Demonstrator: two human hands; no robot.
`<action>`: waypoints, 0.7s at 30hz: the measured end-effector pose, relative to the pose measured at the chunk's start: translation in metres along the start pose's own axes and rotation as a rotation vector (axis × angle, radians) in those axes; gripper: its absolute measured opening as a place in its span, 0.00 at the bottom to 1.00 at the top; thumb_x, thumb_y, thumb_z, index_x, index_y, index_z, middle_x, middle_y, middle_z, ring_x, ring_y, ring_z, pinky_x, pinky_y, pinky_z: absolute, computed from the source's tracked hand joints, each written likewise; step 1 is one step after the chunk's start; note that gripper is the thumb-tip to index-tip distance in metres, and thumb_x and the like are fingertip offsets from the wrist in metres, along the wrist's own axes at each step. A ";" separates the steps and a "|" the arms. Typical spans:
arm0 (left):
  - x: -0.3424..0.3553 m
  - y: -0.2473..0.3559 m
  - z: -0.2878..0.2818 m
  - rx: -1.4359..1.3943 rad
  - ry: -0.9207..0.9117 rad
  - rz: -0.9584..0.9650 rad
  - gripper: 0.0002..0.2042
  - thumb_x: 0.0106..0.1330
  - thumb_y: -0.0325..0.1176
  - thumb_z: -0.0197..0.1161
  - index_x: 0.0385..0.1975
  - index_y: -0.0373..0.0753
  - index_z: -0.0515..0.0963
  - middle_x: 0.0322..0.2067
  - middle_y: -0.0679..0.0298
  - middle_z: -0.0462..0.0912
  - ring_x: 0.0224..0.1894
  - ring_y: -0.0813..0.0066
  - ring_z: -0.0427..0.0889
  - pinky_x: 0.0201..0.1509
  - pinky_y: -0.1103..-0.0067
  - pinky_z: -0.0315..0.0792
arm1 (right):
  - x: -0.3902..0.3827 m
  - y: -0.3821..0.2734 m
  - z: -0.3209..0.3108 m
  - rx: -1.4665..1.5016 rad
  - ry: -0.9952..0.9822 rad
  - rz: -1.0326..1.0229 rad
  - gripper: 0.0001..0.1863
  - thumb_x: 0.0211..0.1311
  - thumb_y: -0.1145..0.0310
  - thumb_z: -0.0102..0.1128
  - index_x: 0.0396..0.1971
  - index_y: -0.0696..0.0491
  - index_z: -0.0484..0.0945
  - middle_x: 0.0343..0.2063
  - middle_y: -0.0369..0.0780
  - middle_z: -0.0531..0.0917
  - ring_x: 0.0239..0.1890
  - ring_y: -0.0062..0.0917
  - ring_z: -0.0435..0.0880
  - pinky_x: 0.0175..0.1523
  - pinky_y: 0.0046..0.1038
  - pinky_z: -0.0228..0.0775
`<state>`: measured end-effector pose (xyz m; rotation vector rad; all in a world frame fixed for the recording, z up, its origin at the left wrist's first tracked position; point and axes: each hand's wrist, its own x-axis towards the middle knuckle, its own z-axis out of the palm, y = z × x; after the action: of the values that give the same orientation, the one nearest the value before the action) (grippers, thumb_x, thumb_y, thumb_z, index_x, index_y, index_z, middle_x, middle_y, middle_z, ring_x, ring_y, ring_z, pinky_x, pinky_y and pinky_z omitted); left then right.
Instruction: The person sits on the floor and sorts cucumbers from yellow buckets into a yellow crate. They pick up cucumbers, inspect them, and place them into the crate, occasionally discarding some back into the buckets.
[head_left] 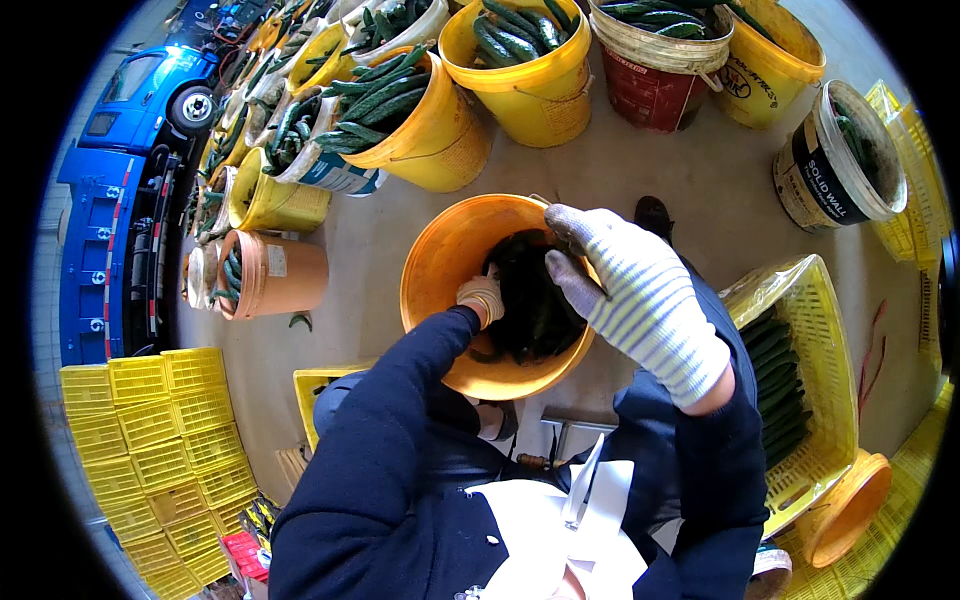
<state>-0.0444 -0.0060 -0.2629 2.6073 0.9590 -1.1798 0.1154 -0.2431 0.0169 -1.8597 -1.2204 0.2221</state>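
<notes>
Right hand [640,290]: thumb parted from fingers, over right rim of orange bucket [425,262]
Left hand [482,298]: nearer cucumbers, inside bucket; grip hidden, cannot tell
Cucumbers [540,310]: bucket bottom, right of left hand; long axes unclear

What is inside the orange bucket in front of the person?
Dark green cucumbers and the left hand show inside the orange bucket. The bottom is covered, and the right hand hides part of the bucket.
</notes>
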 end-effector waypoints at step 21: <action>-0.298 -0.109 -0.163 -1.617 -0.170 0.702 0.34 0.47 0.36 0.66 0.57 0.34 0.63 0.45 0.49 0.77 0.39 0.64 0.81 0.42 0.74 0.76 | 0.026 0.034 0.047 0.096 0.193 0.073 0.16 0.59 0.65 0.57 0.45 0.55 0.76 0.39 0.48 0.81 0.43 0.41 0.80 0.49 0.34 0.71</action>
<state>-0.1529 -0.0109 0.0771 1.2277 0.4465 -0.1463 0.1245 -0.1994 -0.0289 -1.7994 -0.9947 0.1349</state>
